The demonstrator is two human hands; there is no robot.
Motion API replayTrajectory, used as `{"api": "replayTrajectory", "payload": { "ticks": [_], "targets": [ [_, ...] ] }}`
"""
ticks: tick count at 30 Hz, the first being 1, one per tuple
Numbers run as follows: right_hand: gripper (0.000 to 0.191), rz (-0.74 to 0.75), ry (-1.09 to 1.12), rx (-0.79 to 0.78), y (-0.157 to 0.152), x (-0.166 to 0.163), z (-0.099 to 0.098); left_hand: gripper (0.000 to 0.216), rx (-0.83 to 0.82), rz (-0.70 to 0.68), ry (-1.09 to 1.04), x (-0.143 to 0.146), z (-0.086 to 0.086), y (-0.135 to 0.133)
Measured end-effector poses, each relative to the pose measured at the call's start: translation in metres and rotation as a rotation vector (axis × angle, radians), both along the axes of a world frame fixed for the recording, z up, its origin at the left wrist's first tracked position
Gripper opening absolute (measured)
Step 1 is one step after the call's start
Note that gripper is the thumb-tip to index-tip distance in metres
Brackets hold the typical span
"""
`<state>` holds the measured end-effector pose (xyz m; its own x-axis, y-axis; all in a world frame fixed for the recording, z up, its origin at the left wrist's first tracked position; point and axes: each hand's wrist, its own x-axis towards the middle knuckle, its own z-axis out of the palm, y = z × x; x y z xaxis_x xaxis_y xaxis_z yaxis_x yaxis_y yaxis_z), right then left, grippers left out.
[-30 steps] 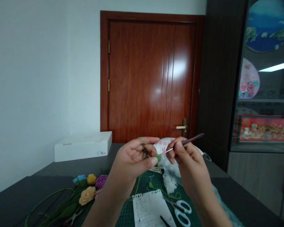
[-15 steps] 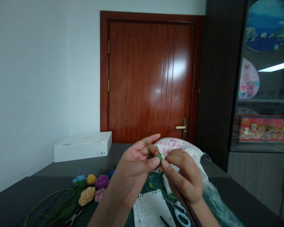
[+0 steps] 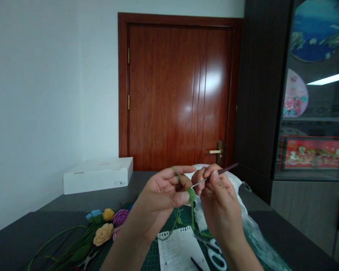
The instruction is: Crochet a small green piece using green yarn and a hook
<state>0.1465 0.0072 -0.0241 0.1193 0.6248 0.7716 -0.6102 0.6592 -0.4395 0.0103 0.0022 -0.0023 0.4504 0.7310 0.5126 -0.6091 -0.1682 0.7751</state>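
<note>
My left hand [image 3: 162, 192] is raised above the table and pinches a small green crochet piece [image 3: 191, 193] between thumb and fingers, with green yarn [image 3: 177, 174] looped over the index finger. My right hand [image 3: 214, 190] grips a dark-handled crochet hook [image 3: 214, 174], whose metal tip points left into the green piece. A strand of green yarn hangs from the piece down to the table.
On the dark table [image 3: 17, 241] lie crocheted flowers with green stems [image 3: 103, 226], a notepad [image 3: 176, 250], white scissors [image 3: 214, 252], a green cutting mat [image 3: 155, 258], a plastic bag [image 3: 240, 195] and a white box [image 3: 97, 174]. A wooden door [image 3: 176, 94] stands behind.
My right hand turned the hook from pointing down past my wrist back up, so its handle points up and right again. The hook tip is at the green piece.
</note>
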Motion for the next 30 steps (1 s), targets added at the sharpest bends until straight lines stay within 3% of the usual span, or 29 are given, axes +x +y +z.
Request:
{"api": "replayTrajectory", "payload": {
  "ticks": [3,5,11,15,22,26,30],
  "targets": [
    [0.013,-0.21,-0.072,0.104,0.004,-0.002,-0.003,0.041,0.056,0.213,0.061,0.001,0.002,-0.002],
    [0.009,-0.308,-0.101,0.149,0.007,-0.003,-0.005,0.039,0.057,0.285,0.097,0.002,0.003,-0.004],
    [0.014,-0.283,-0.081,0.087,0.011,0.003,-0.007,0.03,0.061,0.429,0.137,0.003,0.003,-0.008],
    [0.015,-0.258,-0.094,0.093,0.014,0.008,-0.006,0.027,0.034,0.444,0.127,0.001,0.005,-0.006],
    [0.009,-0.345,-0.212,0.277,0.014,0.021,0.001,0.032,-0.017,0.419,0.128,-0.002,0.008,-0.007],
    [0.008,-0.589,-0.336,0.465,0.008,0.029,0.004,0.036,-0.023,0.43,0.13,-0.001,0.007,-0.008],
    [0.009,-0.969,-0.605,0.73,0.0,0.031,0.007,0.038,0.012,0.505,0.125,0.001,0.005,-0.007]
  ]
}}
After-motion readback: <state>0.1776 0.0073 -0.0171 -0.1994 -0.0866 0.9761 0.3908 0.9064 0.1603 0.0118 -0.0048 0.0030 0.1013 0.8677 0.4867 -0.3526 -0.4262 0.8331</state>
